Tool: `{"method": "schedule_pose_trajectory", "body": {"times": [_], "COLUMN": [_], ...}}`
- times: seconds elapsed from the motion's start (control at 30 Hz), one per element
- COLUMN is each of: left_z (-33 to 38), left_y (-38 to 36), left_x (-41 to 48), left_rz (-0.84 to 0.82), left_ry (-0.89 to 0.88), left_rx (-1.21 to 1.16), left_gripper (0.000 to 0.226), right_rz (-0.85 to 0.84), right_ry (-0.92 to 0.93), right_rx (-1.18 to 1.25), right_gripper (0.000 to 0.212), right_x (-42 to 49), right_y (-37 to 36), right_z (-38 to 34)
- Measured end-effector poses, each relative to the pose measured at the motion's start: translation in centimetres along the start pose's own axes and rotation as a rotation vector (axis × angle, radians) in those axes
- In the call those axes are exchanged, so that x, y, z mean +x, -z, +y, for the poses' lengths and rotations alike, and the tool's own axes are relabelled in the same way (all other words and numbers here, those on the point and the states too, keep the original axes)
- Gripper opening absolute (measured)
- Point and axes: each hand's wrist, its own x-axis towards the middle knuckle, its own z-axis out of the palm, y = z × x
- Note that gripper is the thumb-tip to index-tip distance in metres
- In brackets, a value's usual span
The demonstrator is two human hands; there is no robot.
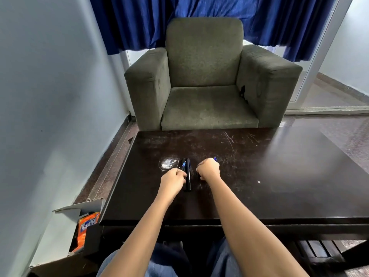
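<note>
Two dark pens (pixel 187 172) lie side by side on the dark wooden table (pixel 259 176), pointing away from me. My left hand (pixel 173 179) rests beside them with its fingertips curled against the near pen. My right hand (pixel 208 169) is closed in a fist around a blue pen (pixel 215 158), whose tip sticks out past the knuckles. A white smudge (pixel 168 163) marks the table just left of the pens.
A grey-green armchair (pixel 207 76) stands right behind the table. A wall (pixel 50 96) runs along the left. An open cardboard box (pixel 79 226) with an orange snack packet (pixel 85 228) sits on the floor at the table's left corner. Blue curtains (pixel 219 17) hang behind the chair.
</note>
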Motion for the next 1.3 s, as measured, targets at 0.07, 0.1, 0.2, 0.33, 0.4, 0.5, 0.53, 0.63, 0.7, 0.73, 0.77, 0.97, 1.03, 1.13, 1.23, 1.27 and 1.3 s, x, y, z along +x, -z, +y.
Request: {"method": "schedule_pose_trajectory", "body": {"times": [0.07, 0.1, 0.2, 0.33, 0.4, 0.5, 0.53, 0.63, 0.7, 0.73, 0.77, 0.97, 1.03, 1.13, 1.23, 1.27, 1.3], "left_z": [0.1, 0.2, 0.3, 0.9, 0.8, 0.4, 0.3, 0.6, 1.1, 1.2, 1.3, 1.6, 1.9, 2.4, 2.7, 2.8, 2.8], "left_y": [0.5, 0.7, 0.8, 1.2, 1.5, 1.8, 1.8, 2.0, 1.9, 1.9, 1.9, 2.5, 2.5, 2.4, 2.5, 2.5, 2.5], "left_x": [-0.3, -0.5, -0.4, -0.1, -0.1, -0.4, -0.4, -0.5, -0.6, -0.6, -0.7, -0.8, -1.2, -1.5, -1.8, -1.8, -1.9], "left_rz": [0.001, -0.001, -0.002, 0.007, 0.000, -0.008, -0.007, -0.005, 0.000, 0.002, 0.005, 0.007, -0.006, -0.031, -0.077, -0.093, -0.103], "left_ry": [-0.009, -0.015, 0.000, 0.031, 0.039, 0.048, 0.050, 0.040, 0.014, -0.004, -0.023, -0.025, -0.020, -0.015, -0.024, -0.027, -0.026], "left_rx": [-0.080, -0.108, -0.151, -0.188, -0.194, -0.219, -0.219, -0.224, -0.241, -0.231, -0.211, -0.212, -0.227, -0.245, -0.271, -0.281, -0.291], "left_gripper": [0.029, 0.028, 0.026, 0.028, 0.029, 0.030, 0.030, 0.029, 0.029, 0.028, 0.028, 0.033, 0.033, 0.033, 0.033, 0.033, 0.033], "right_rz": [-0.033, -0.030, -0.051, -0.101, -0.094, -0.028, -0.015, -0.138, -0.336, -0.430, -0.511, -0.645, -0.621, -0.570, -0.532, -0.520, -0.511], "right_ry": [0.047, 0.070, 0.065, 0.096, 0.098, 0.093, 0.105, 0.062, 0.026, 0.024, 0.032, 0.093, 0.095, 0.060, 0.004, -0.008, -0.017], "right_rx": [-0.164, -0.214, -0.249, -0.350, -0.389, -0.284, -0.186, 0.272, 0.428, 0.447, 0.456, 0.478, 0.491, 0.542, 0.613, 0.622, 0.629], "right_gripper": [0.025, 0.024, 0.020, 0.013, 0.020, 0.023, 0.021, 0.027, 0.031, 0.033, 0.035, 0.021, 0.017, 0.014, 0.010, 0.008, 0.008], "right_x": [-0.3, -0.2, -0.3, -0.6, -0.7, -0.4, -0.5, -2.2, -3.8, -4.5, -4.8, -5.5, -5.8, -6.4, -6.5, -6.5, -6.5], "right_y": [-0.4, -0.6, -0.7, -0.6, -0.5, -0.3, 0.0, 1.2, 2.0, 2.3, 2.5, 3.0, 3.1, 3.1, 3.1, 3.1, 3.0], "right_z": [0.6, 0.8, 1.0, 0.6, 0.4, 0.0, -0.5, -2.3, -3.5, -3.8, -4.0, -4.3, -4.4, -4.7, -5.0, -5.0, -5.0]}}
